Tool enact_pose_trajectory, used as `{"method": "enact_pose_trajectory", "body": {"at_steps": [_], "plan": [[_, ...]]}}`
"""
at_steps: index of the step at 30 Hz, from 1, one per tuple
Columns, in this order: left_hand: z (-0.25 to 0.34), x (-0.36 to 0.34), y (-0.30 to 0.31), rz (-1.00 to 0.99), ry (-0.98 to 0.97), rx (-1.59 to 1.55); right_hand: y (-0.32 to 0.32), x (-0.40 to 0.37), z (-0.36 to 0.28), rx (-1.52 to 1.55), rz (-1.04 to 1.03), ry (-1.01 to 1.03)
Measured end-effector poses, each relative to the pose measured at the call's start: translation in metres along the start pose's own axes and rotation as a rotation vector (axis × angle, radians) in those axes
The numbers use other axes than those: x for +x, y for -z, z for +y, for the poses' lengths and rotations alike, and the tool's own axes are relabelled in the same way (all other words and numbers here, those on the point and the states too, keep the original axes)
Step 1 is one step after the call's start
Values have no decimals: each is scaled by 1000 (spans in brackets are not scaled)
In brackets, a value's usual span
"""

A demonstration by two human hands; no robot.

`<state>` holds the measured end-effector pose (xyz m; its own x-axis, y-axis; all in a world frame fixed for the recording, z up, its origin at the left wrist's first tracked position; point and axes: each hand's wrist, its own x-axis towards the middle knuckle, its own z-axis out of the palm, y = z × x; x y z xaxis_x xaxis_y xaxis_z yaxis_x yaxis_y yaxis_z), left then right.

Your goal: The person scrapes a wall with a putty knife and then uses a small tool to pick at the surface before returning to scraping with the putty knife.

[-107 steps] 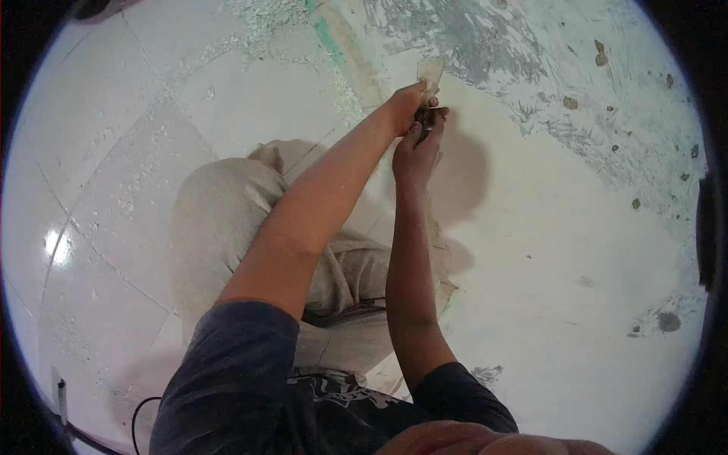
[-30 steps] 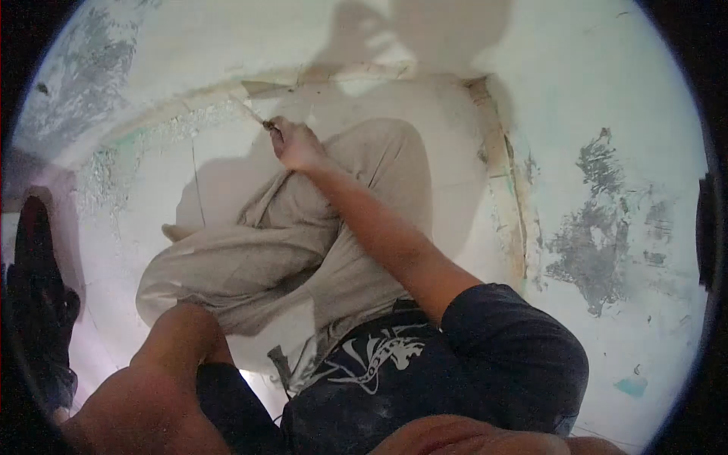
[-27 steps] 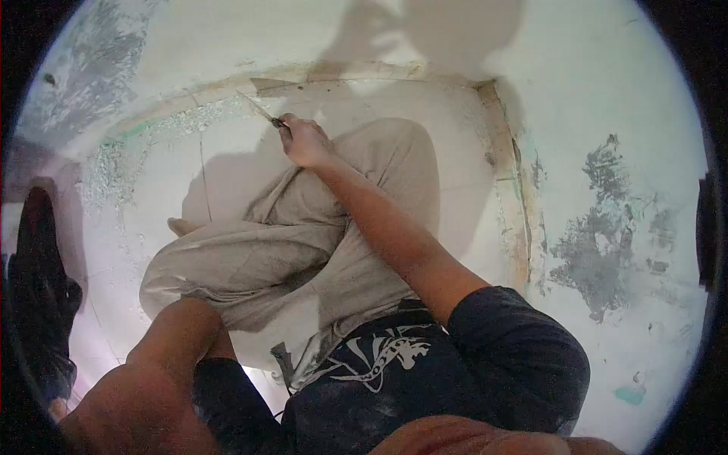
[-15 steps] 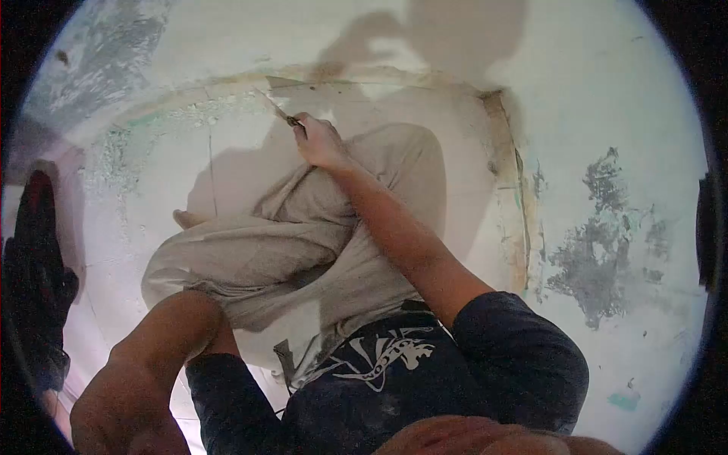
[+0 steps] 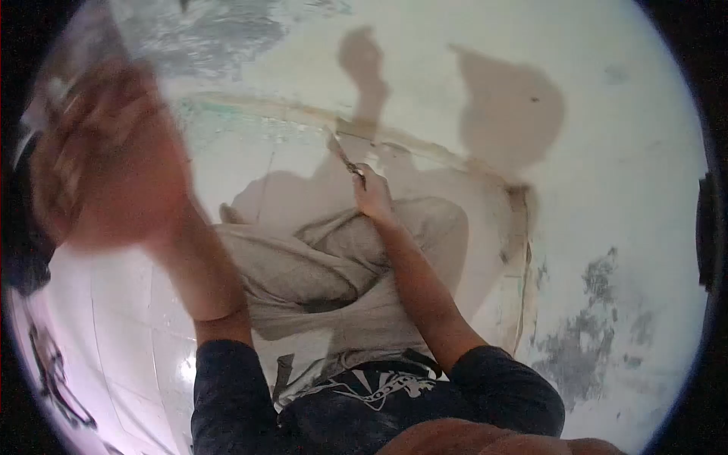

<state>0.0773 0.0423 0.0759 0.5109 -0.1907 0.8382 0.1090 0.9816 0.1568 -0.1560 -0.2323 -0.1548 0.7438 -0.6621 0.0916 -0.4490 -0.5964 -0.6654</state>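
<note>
In the head view, my right hand [image 5: 373,192] is closed round the dark handle of a thin-bladed hand tool [image 5: 345,156]. Its narrow blade points up and left, with the tip close to the cracked, rough edge [image 5: 303,114] where the wall meets the floor. The wrist is by my bent knee, in grey trousers [image 5: 334,262]. Large and near the camera at the left, my left hand [image 5: 114,163] is raised and smeared by motion. Its fingers cannot be made out clearly.
The pale wall [image 5: 607,152] has grey bare patches [image 5: 584,349] at the right. Shadows of a head and a hand fall on it. Pale floor tiles [image 5: 129,318] lie at the left, with a dark object [image 5: 57,371] at the far left edge.
My left arm has swung up from the lower left, bringing the hand into view. The view has turned, so the wall and my right hand appear lower and further right. The right hand keeps the tool.
</note>
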Motion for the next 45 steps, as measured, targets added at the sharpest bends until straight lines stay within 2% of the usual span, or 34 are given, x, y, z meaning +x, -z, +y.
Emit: {"method": "enact_pose_trajectory", "body": {"at_steps": [2, 3, 4, 6, 8, 10, 12, 14, 17, 18, 21, 22, 26, 28, 29, 31, 32, 34, 35, 37, 40, 42, 43, 44, 45], "plan": [[-44, 15, 6, 78, 203, -378, 3, -1, -5, 53, -36, 2], [-59, 17, -10, 258, 309, -568, 3, -3, -7, 36, -48, 4], [-67, 12, -8, 495, 350, -634, 3, -3, -9, 17, -50, 6], [-85, 15, -19, 679, 315, -565, 2, -4, -11, -29, -42, 88], [-89, 16, -21, 659, 303, -530, 2, -3, -8, -71, -7, 148], [-90, 17, -25, 639, 306, -499, 4, -4, -17, -21, -74, 47], [-88, 17, -28, 641, 309, -441, 4, -4, -18, -5, -91, 46], [-84, 17, -27, 623, 313, -482, -1, -4, -10, -48, -51, 154], [-84, 22, -32, 648, 359, -199, 5, -5, -20, -51, -107, 112], [-89, 20, -29, 650, 363, -208, 7, -6, -20, -57, -104, 106], [-101, 21, -12, 568, 332, 118, 6, -6, -21, -23, -126, 126], [-109, 17, -1, 590, 324, 111, 5, -7, -19, -19, -102, 157], [-169, -27, 70, 1084, 477, -219, 1, -2, -10, -83, -34, 232], [-195, -60, 91, 1238, 577, -48, 1, -2, -11, -43, -35, 200], [-202, -72, 96, 1260, 565, -63, 1, -2, -12, 20, -19, 151], [-208, -87, 100, 1293, 774, 89, -2, 1, -12, -33, 11, 194], [-212, -90, 103, 1309, 763, 75, -4, 5, -13, -62, 60, 231], [-221, -96, 110, 1208, 796, 269, -6, 19, -21, -15, 40, 251], [-223, -99, 120, 1126, 831, 221, -8, 28, -27, 47, 33, 266], [-213, -91, 119, 1169, 867, 225, -5, 42, -77, 224, 31, 332], [-218, -91, 130, 1238, 918, 240, -10, 76, -125, 100, 77, 456], [-214, -89, 134, 1311, 958, -6, -22, 99, -147, 144, 49, 473], [-210, -89, 135, 1233, 942, -85, -30, 112, -150, 137, 35, 473], [-209, -89, 139, 1245, 936, -94, -38, 126, -154, 93, 20, 536], [-214, -88, 147, 1150, 807, -237, -44, 132, -158, 67, 7, 570]]}}
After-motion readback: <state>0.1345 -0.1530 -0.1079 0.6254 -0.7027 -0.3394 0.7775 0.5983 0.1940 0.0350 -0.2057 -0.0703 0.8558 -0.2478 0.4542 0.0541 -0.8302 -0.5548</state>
